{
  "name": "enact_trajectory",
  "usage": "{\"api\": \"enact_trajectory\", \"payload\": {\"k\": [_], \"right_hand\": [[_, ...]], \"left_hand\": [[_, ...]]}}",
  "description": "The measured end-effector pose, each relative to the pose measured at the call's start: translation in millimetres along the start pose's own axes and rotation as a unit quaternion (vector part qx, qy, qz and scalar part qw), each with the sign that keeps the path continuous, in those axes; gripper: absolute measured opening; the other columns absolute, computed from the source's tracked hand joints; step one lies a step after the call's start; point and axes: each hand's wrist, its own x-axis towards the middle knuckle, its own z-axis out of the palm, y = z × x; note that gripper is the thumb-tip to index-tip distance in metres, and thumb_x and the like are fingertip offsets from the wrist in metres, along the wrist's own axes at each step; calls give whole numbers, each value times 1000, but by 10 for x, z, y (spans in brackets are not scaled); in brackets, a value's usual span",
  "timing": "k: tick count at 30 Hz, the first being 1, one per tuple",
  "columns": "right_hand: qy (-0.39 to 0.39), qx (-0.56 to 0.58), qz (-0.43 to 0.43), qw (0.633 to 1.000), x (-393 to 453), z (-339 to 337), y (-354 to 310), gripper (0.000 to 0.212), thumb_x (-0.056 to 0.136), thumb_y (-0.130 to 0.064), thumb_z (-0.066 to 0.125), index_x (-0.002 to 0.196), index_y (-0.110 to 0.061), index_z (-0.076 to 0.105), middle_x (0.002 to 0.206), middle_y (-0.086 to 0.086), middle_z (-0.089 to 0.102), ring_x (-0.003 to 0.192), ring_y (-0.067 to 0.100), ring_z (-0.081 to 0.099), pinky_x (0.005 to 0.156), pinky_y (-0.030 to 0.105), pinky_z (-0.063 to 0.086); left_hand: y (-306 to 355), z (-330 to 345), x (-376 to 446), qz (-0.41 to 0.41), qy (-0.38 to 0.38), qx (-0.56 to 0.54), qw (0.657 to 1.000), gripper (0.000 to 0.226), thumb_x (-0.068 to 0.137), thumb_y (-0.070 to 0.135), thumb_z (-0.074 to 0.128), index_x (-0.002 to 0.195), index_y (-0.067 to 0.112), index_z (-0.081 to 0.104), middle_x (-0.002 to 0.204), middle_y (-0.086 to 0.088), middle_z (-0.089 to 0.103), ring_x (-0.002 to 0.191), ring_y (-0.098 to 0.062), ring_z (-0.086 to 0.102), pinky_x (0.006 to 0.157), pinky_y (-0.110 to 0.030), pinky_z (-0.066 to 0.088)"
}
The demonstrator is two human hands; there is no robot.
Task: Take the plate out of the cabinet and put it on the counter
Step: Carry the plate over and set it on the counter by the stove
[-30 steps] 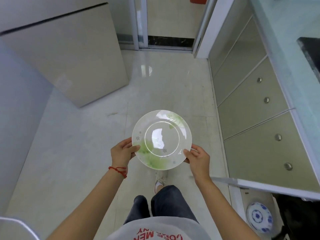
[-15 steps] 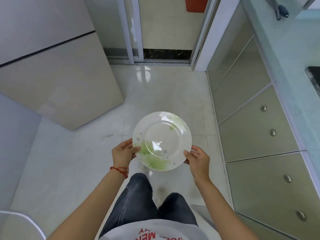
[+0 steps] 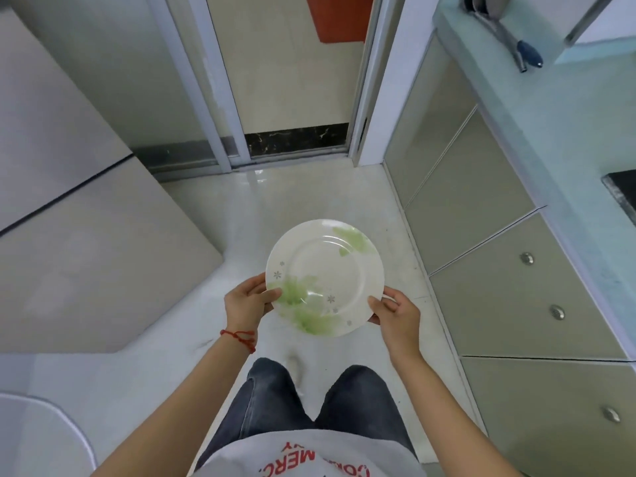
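A white plate (image 3: 325, 270) with green leaf prints and small grey flowers is held level in front of me, above the floor. My left hand (image 3: 246, 302) grips its near left rim, thumb on top. My right hand (image 3: 395, 313) grips the near right rim the same way. The pale green counter (image 3: 564, 132) runs along the right side, with closed cabinet doors and drawer fronts (image 3: 509, 294) beneath it. The plate is to the left of the counter, lower in the view than its top.
A dark stove edge (image 3: 623, 194) sits on the counter at the far right. Utensils with a blue handle (image 3: 528, 53) hang at the counter's far end. A large grey appliance (image 3: 86, 235) stands on the left. A sliding door frame (image 3: 220, 98) is ahead. A white rounded object (image 3: 38, 438) is at bottom left.
My view has risen and tilted forward: the doorway and counter's far end now show, and the open lower cabinet with the blue-patterned plate has left view. Both hands keep holding the plate.
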Motion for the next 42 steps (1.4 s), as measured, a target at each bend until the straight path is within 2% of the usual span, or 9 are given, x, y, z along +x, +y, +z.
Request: {"api": "enact_trajectory", "payload": {"k": [4,11,16,20,24,28,34,37,42], "right_hand": [[23,14,7,1000,289,132,-145,21,83,2,59,99,-10,60,78,0,69,62,0,67,53,13,53],[45,31,7,998,1064,116,-513,20,82,2,60,95,-13,62,75,2,70,61,1,67,57,15,56],[62,40,7,997,1744,-61,-827,20,83,1,60,97,-13,62,78,3,71,62,1,67,54,15,54],[77,42,9,996,2199,-247,-1059,20,82,1,61,98,-12,64,63,-9,73,63,4,67,57,18,56],[93,49,9,994,2551,-384,-1262,20,82,2,60,99,-9,63,67,-7,73,63,4,67,59,19,57],[106,66,10,992,2824,-470,-1378,19,83,3,59,100,-4,63,62,-10,73,63,4,68,56,18,56],[163,98,31,981,3160,-495,-1521,19,83,2,59,97,-10,63,62,-13,73,62,2,68,59,20,58],[202,116,32,972,3291,-492,-1636,15,84,0,59,92,-12,64,60,-13,72,61,1,67,53,14,53],[276,164,34,946,3465,-474,-1800,17,83,0,60,93,-13,63,60,-12,73,62,3,68,53,14,53]], "left_hand": [[251,177,356,-6,-21,18,1000,39,71,-14,62,108,0,62,95,-12,69,83,-26,68,63,-25,60],[575,801,997,-11,-48,36,998,40,71,-14,62,109,-1,62,96,-12,69,76,-18,70,59,-22,58],[814,1515,1421,-4,-52,46,998,39,71,-16,61,107,-2,62,77,-2,73,64,-11,70,54,-20,56],[998,2057,1652,1,-62,54,997,38,72,-16,61,107,-2,61,84,-7,69,61,-8,69,55,-20,57],[1124,2468,1845,3,-65,67,996,38,71,-16,62,106,0,63,68,6,73,61,-7,69,56,-20,58],[1265,2793,2048,-3,-82,81,993,39,71,-16,61,107,-2,61,87,-7,68,60,-5,69,56,-20,57],[1484,3280,2451,-16,-133,119,984,41,72,-16,62,110,-2,60,90,-8,67,76,-19,65,59,-20,58],[1623,3570,2672,-21,-164,152,974,41,71,-17,61,110,-2,59,97,-14,66,77,-21,64,58,-21,58],[1834,4087,2986,-18,-233,200,952,38,73,-17,59,109,-5,59,104,-17,63,79,-24,63,58,-22,59]]}}
